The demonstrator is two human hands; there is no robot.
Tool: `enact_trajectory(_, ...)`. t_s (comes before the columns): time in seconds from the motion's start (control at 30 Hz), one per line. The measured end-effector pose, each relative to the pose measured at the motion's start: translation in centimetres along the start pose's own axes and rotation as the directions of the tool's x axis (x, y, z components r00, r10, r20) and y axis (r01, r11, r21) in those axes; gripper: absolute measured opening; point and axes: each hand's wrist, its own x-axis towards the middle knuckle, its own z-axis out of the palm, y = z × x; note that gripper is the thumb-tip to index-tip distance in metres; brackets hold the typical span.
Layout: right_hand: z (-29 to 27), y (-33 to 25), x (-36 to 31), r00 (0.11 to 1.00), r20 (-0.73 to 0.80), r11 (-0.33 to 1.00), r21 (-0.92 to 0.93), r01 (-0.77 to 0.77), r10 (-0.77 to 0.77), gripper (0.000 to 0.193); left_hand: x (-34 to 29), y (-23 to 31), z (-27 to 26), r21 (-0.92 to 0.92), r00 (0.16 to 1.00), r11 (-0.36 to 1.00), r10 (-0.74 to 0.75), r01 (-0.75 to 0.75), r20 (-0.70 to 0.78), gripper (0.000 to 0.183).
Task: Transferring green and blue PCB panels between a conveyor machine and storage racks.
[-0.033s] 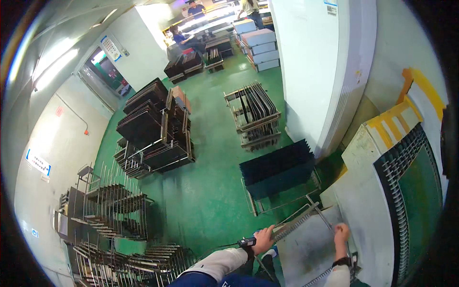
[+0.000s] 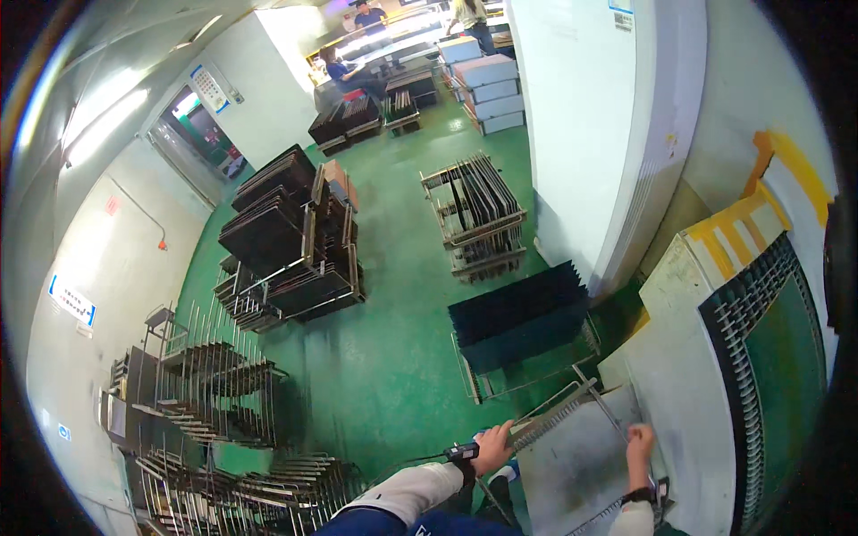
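Note:
A metal rack frame (image 2: 559,422) with a row of fine slots or coils along its bar lies over a grey metal surface in front of me. My left hand (image 2: 491,449) is closed round the frame's left side, with a small black device strapped at the wrist. At the frame's right side, the curled fingers of my right hand (image 2: 640,444) hold its thin metal rod (image 2: 604,406). Bare grey metal (image 2: 581,473) shows between my hands. A dark wristband circles my right wrist.
Just beyond stands a rack of dark upright panels (image 2: 518,317); another slotted rack (image 2: 474,214) is farther off. Stacked panel racks (image 2: 277,232) and metal racks (image 2: 219,393) line the left. A machine with a coil conveyor (image 2: 746,357) is at right. People (image 2: 344,71) work far back.
My right hand has shifted very slightly toward me. My left hand and the rack frame stay in place.

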Motion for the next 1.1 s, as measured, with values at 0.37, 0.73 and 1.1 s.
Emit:
enact_trajectory(0.37,-18.5,3.8,-23.2,0.784,-0.131,0.703,-0.372,-0.606,0.606,0.068,1.4,-1.1,2.0,-0.112,0.993,0.99,-0.093,0.085,-0.068,0.048)
enact_trajectory(0.73,-8.1,-5.4,-18.7,0.91,0.078,0.9,-0.204,-0.386,0.408,0.061,-0.9,-3.7,-1.1,-0.561,0.964,0.788,-0.253,0.253,0.079,0.04)
enact_trajectory(1.1,5.1,-19.3,-18.8,0.9,0.408,0.987,-0.09,-0.131,0.157,0.054,-14.3,-15.3,-9.8,-0.7,0.853,0.612,-0.522,0.369,-0.008,0.045)
